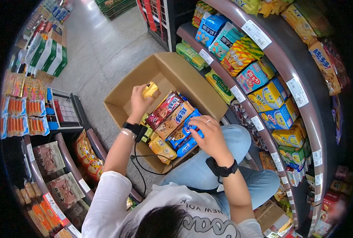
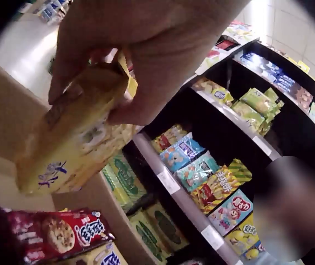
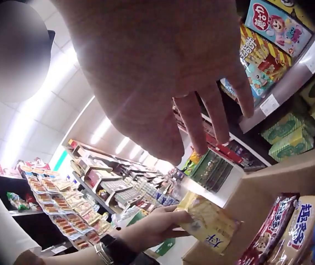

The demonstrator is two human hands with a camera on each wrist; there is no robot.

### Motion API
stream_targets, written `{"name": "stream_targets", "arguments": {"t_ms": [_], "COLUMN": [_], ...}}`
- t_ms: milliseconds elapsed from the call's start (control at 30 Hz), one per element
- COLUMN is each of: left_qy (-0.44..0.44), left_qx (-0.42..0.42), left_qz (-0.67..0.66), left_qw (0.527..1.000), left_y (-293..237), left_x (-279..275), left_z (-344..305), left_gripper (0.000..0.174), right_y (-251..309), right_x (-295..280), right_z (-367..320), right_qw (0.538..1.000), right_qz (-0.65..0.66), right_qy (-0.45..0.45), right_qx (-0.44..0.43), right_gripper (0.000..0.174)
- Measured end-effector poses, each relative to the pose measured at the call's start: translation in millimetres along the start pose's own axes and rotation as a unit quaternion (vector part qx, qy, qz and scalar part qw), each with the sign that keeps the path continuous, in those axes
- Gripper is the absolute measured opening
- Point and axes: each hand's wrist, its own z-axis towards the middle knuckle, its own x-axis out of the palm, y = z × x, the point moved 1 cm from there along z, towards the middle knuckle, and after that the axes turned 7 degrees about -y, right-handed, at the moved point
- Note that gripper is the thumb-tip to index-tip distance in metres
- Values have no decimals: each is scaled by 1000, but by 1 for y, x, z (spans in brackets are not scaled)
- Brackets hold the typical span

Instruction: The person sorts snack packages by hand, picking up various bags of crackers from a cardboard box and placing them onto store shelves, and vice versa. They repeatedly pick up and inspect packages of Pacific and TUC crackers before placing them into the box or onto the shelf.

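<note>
Fingers and thumb of the left hand (image 1: 141, 102) pinch a yellow biscuit packet (image 1: 151, 91), raised over the far half of the open cardboard box (image 1: 194, 81). The right hand (image 1: 213, 137) is loosely spread and grasps nothing, above the blue cookie packets (image 1: 182, 133) by the near right edge; contact is unclear. Beside these lie tan (image 1: 175, 119) and red cookie packets (image 1: 165, 110), with another yellow packet (image 1: 161, 150) at the near left corner.

Yellow packet (image 1: 151, 91): glossy wrapper, dark blue lettering, tilted, pinched at one end by left hand (image 1: 140, 102), above the open cardboard box (image 1: 186, 77). Blue packet (image 1: 180, 133): white lettering, lies slantwise in the box beside a tan packet (image 1: 173, 119), partly hidden by right hand (image 1: 211, 137)
</note>
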Motion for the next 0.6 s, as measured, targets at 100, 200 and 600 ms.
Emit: {"name": "stream_targets", "arguments": {"t_ms": [100, 200, 600], "left_qy": [12, 38, 72], "left_qx": [-17, -32, -61], "left_qz": [25, 87, 72], "left_qw": [999, 995, 993], "left_y": [3, 18, 91], "left_x": [35, 73, 182], "left_z": [11, 17, 23], "left_gripper": [48, 46, 47], "right_y": [-6, -13, -36], "right_x": [-14, -36, -111], "right_z": [4, 5, -26], "right_qw": [1000, 998, 978], "right_qz": [10, 19, -7], "right_qy": [-17, -44, -147], "right_qx": [20, 47, 145], "right_gripper": [20, 18, 13]}}
